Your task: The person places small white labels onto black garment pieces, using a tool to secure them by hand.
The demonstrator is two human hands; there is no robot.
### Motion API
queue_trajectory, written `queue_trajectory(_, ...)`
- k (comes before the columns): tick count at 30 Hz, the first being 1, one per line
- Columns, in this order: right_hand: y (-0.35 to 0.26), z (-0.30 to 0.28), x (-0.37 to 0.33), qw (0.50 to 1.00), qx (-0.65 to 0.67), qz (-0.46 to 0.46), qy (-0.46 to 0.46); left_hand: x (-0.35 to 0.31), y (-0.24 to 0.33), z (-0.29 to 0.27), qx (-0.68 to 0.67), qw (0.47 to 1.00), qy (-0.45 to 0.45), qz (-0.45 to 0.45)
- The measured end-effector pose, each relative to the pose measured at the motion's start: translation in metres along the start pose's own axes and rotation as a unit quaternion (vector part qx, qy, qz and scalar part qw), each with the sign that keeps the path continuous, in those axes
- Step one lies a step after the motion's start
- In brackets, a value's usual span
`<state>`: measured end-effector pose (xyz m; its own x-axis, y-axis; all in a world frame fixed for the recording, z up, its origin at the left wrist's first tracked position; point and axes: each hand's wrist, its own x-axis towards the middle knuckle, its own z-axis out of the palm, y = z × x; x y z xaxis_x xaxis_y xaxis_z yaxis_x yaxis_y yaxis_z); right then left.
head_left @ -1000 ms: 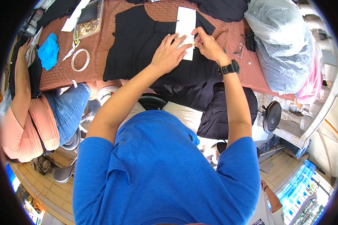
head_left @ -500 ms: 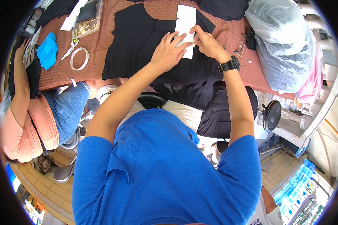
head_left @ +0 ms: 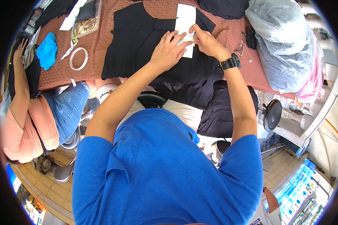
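1. Done: the black garment piece (head_left: 129, 48), with its scooped edge, lies mostly flat on the tablecloth-covered table (head_left: 95, 56), towards 12 o'clock from mid-view. A white rectangular strip (head_left: 186, 17) lies on it, just past 12 o'clock and running lengthwise away from the wearer; paper or stiff cloth, I cannot tell.
2. In hand: the left hand (head_left: 167, 49), at the strip's 8 o'clock, has its fingers slightly spread and resting over the strip's near half, clamped on nothing visible. The right hand (head_left: 208, 42), at its 4 o'clock, has thumb and forefinger drawn close at the strip's right edge; whether they pinch anything is too small to tell.
3. Left, as I judge it: work at that edge looks unfinished, since both hands are on it. Whether the strip is fastened anywhere does not show.
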<state>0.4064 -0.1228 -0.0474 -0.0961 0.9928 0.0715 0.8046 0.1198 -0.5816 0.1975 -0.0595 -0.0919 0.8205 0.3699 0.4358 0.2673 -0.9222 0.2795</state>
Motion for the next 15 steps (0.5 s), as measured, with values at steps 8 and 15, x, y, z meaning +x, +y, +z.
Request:
queue_trajectory(8,-0.006,0.0,-0.003,0.999,-0.012,0.013,0.032,0.001,0.001,-0.001,-0.003,1.0,0.011,0.0)
queue_trajectory(15,-0.014,0.005,-0.018,0.986,-0.016,0.006,0.163,0.0,0.0,0.0,-0.006,1.0,0.01,-0.001)
